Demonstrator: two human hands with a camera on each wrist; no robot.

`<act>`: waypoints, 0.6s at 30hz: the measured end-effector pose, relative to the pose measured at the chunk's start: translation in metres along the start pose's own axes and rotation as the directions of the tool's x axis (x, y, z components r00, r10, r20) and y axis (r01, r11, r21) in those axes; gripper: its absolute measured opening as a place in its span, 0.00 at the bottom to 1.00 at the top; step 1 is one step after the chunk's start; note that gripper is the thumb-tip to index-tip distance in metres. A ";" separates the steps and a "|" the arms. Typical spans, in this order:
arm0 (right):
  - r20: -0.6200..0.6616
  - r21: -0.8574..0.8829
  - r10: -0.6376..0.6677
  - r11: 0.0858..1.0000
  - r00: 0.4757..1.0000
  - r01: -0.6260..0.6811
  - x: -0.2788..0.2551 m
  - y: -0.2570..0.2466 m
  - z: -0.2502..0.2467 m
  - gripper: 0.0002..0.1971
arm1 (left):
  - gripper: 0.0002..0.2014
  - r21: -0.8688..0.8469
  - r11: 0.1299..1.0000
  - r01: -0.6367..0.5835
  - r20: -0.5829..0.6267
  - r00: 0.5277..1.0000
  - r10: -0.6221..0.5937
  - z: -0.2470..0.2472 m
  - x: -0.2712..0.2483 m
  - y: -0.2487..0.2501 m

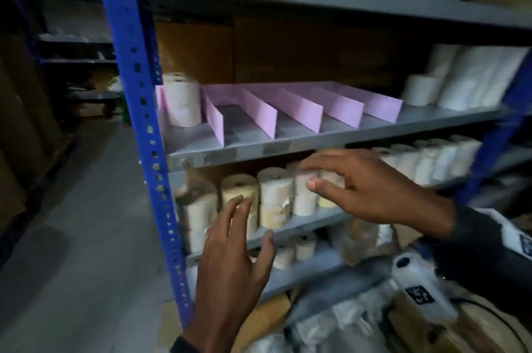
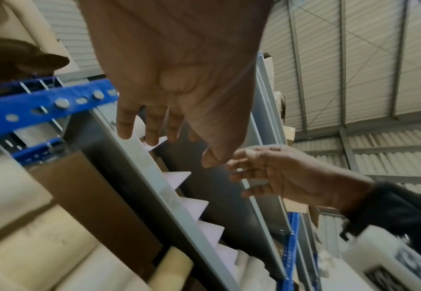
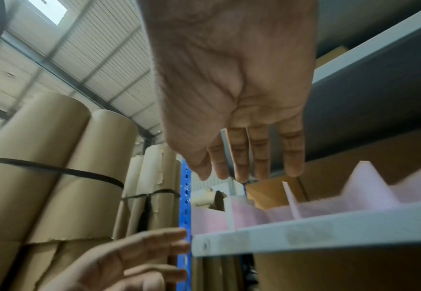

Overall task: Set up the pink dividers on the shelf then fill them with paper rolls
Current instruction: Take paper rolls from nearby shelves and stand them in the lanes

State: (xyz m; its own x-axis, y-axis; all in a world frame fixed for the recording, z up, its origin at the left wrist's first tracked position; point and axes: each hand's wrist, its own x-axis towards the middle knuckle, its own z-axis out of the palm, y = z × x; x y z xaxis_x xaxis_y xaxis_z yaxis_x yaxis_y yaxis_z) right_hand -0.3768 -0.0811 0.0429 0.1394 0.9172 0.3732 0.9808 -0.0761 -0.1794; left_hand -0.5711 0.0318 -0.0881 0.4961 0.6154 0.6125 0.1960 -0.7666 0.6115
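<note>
Pink dividers [image 1: 270,110] stand in a row on the grey middle shelf [image 1: 247,148], forming several slots. A stack of paper rolls [image 1: 182,99] fills the leftmost slot; the other slots hold nothing. More paper rolls [image 1: 275,197] stand on the shelf below. My left hand [image 1: 236,249] is in front of those lower rolls with straight fingers, holding nothing. My right hand [image 1: 345,179] reaches over the lower rolls, fingers spread, gripping nothing. Seen from the wrists, the left hand [image 2: 169,110] and the right hand [image 3: 241,137] are both open, and the dividers [image 3: 299,206] show behind the shelf lip.
A blue perforated upright [image 1: 138,110] bounds the shelf on the left. White wrapped rolls [image 1: 460,79] stand at the right end of the middle shelf. Large brown cardboard tubes [image 3: 55,177] stand to the left. Bags and clutter [image 1: 359,324] lie at the bottom.
</note>
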 end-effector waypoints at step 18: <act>-0.090 -0.025 0.437 0.897 0.895 -0.440 -0.261 0.247 -0.092 0.26 | 0.19 -0.190 0.960 -0.205 0.215 0.946 0.244 0.215 0.010 0.221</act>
State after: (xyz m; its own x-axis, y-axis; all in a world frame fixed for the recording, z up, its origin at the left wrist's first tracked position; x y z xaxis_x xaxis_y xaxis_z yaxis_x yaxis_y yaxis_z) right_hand -0.1582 -0.3752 -0.0148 0.5654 0.7526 0.3376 0.8222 -0.4818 -0.3030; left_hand -0.3406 -0.1710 -0.0548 0.6987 0.3553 0.6209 -0.0743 -0.8272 0.5569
